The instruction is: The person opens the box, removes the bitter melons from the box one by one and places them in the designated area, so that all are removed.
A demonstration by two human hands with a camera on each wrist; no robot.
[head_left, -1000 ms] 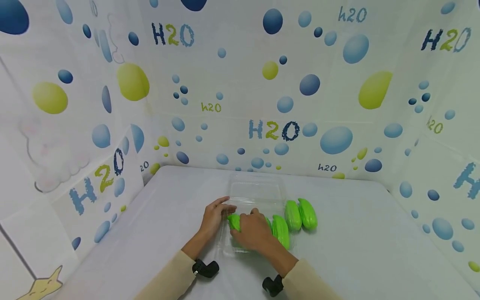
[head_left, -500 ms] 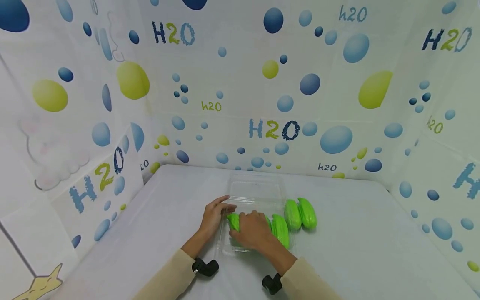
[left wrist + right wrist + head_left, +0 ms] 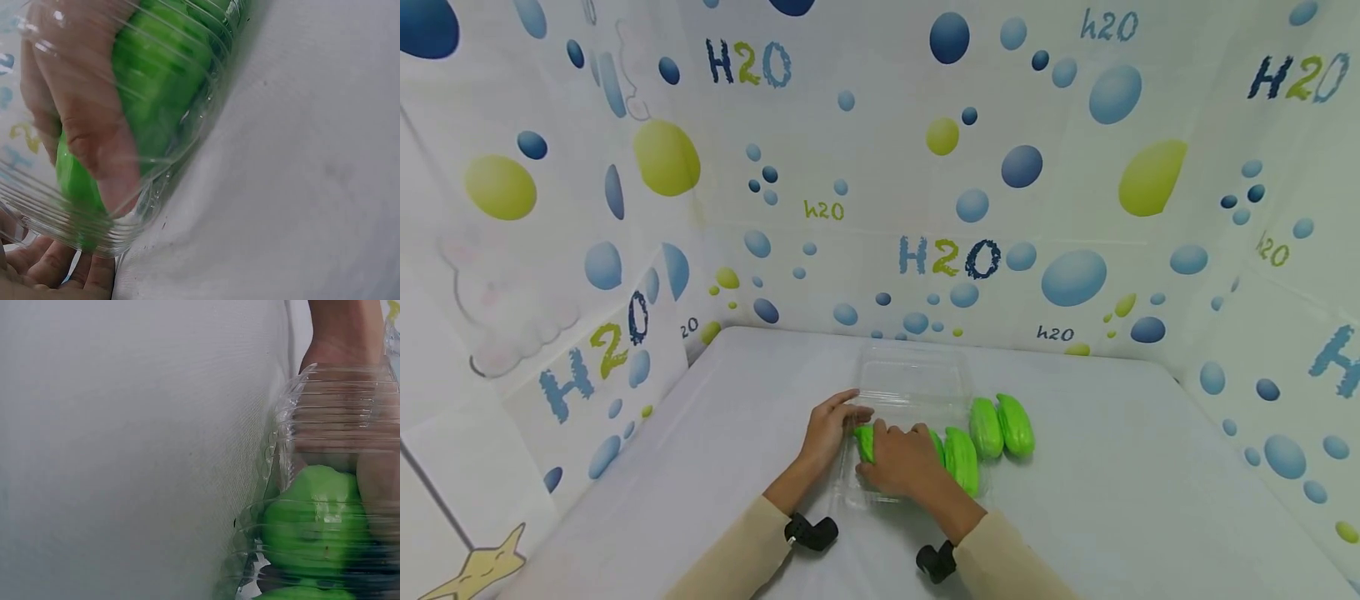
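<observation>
An unlidded clear plastic clamshell box point(image 3: 852, 493) lies on the table with several bright green, ridged, elongated fruit-like pieces in it. My left hand point(image 3: 825, 433) holds the box at its left wall, thumb over the rim. Inside, my right hand point(image 3: 904, 458) grips the leftmost green piece point(image 3: 865, 443) from above. The left wrist view shows the right thumb pressed along this green piece point(image 3: 159, 81), seen through the plastic wall. Another green piece point(image 3: 962, 462) lies at the box's right side; the ones between are mostly hidden by the right hand.
Two more green pieces point(image 3: 987, 429) stand side by side just right of the box. The box's clear lid point(image 3: 913, 371) is folded back behind it. White cloth covers the table point(image 3: 1105, 467), and patterned sheets point(image 3: 880, 167) wall it on the back and sides.
My right hand has shifted slightly left within the box, its fingers still on the leftmost green piece. The left hand has stayed at the box wall.
</observation>
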